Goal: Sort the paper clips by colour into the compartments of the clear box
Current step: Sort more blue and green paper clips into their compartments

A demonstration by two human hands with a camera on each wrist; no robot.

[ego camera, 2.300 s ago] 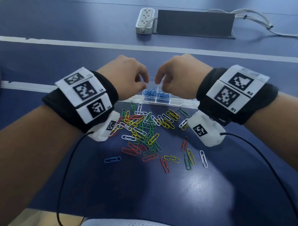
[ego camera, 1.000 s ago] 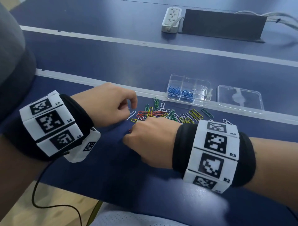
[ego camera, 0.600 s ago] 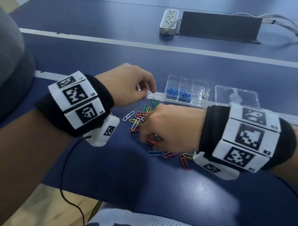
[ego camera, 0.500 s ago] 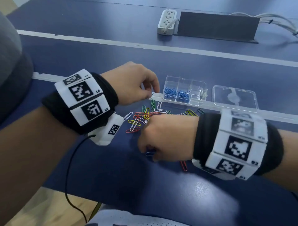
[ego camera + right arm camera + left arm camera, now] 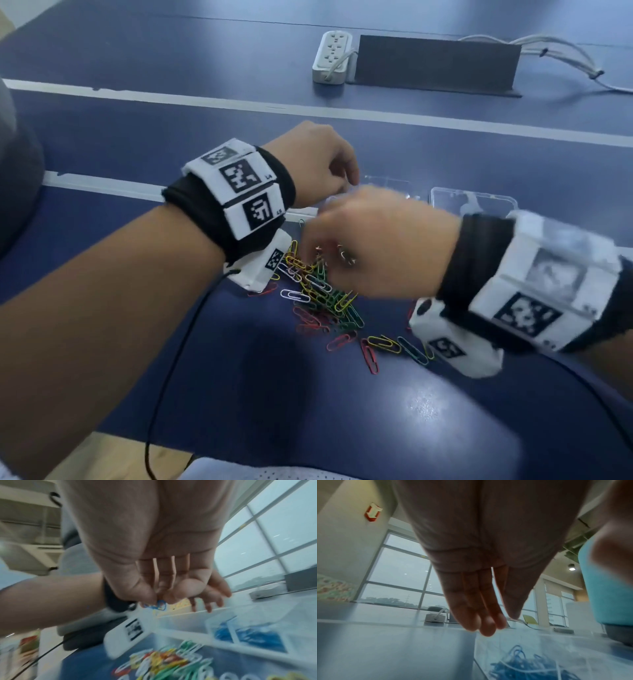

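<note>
**Op A:** Logging the step: a blue clip in transit to the box.
- Item one, right hand (image 5: 154,547): thumb and forefinger pinch a blue clip (image 5: 157,605), held in the air near the box (image 5: 188,613) and not yet over it.

**Op B:** And the left?

**Op A:**
- Item two, left hand (image 5: 479,547): fingers straight and close together. I see nothing between them. The tips hang just above the box's left end.
- Item three, box: two adjoining compartments hold blue clips (image 5: 257,638). The others look bare from my feed, though blur hides part of them.
- Item four, pile (image 5: 318,294): red, yellow, green and white clips, loose on the table on the near side of the box.
- Item five, lid (image 5: 479,202): lying to the right of the box.

**Op B:** What does the next move need?

**Op A:** I judge it needs a short carry forward over the rim, then a release above a blue compartment. The dividers sit close together, so aim counts. The other colours are not yet sorted, so most of the job remains.
</note>
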